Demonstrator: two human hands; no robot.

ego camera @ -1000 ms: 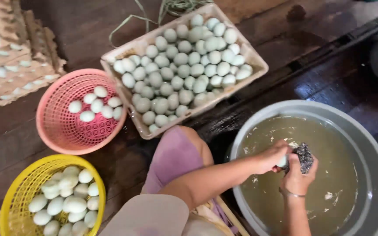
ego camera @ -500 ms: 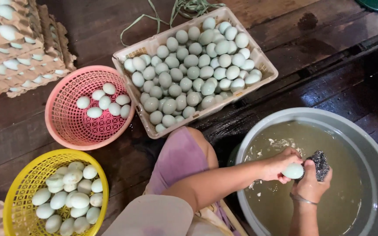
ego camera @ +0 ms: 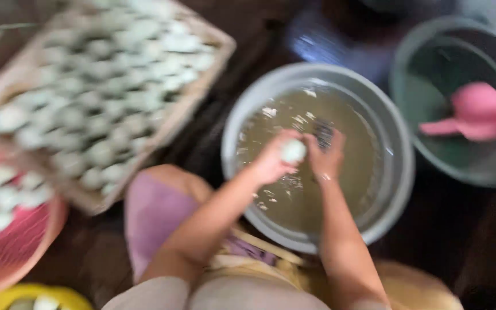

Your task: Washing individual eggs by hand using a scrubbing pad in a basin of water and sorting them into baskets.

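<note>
Two hands meet over the grey basin (ego camera: 400, 172), which holds murky brownish water. The left hand (ego camera: 271, 161) grips a pale egg (ego camera: 293, 151); the fingers curl around it from the left, so the egg sits at the fingertips, above the water surface and near the middle of the basin. The right hand (ego camera: 324, 158) closes on a dark scrubbing pad (ego camera: 322, 133), which lies just beside the egg on its right; motion blur prevents telling whether pad and egg touch.

A flat tray (ego camera: 202, 92) filled with pale greenish eggs stands to the left of the basin. A pink basket (ego camera: 12, 252) with several white eggs sits at the lower left, and the rim of a yellow basket (ego camera: 30, 293) shows below it. A green bucket (ego camera: 426, 97) containing a pink scoop (ego camera: 477, 112) stands to the right of the basin. The whole view is blurred.
</note>
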